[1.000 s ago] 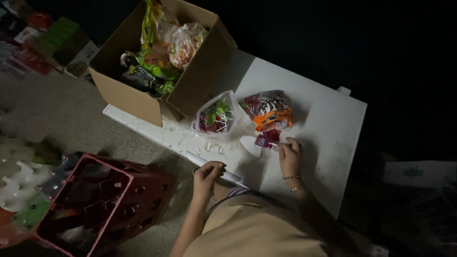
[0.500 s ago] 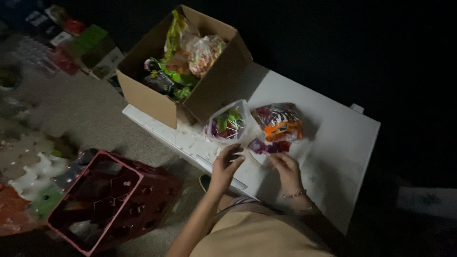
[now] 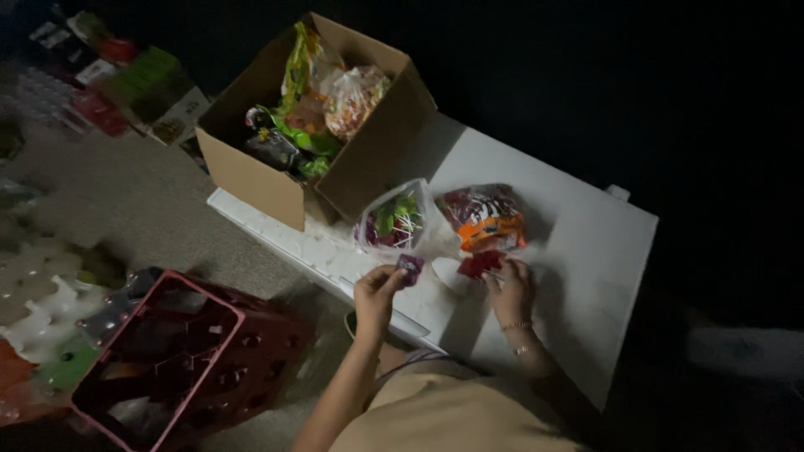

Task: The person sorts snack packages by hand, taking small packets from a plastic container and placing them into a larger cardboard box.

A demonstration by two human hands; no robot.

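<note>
My left hand (image 3: 376,290) pinches a small purple wrapped candy (image 3: 410,265) just above the white table (image 3: 578,251). My right hand (image 3: 509,285) rests on the table with its fingers on a few red wrapped candies (image 3: 481,264). Just beyond my hands stands an open clear bag of lollipops (image 3: 394,222) with white sticks showing. To its right lies an orange and red candy bag (image 3: 486,218).
An open cardboard box (image 3: 251,176) full of snack packets sits at the table's far left corner. A red plastic crate (image 3: 167,360) stands on the carpet left of my knees. White foam trays and coloured boxes lie along the left edge. The right side is dark.
My left hand rose from the table's front edge to the candy pile and lifted a purple candy. My right hand stayed on the red candies. The camera moved closer.
</note>
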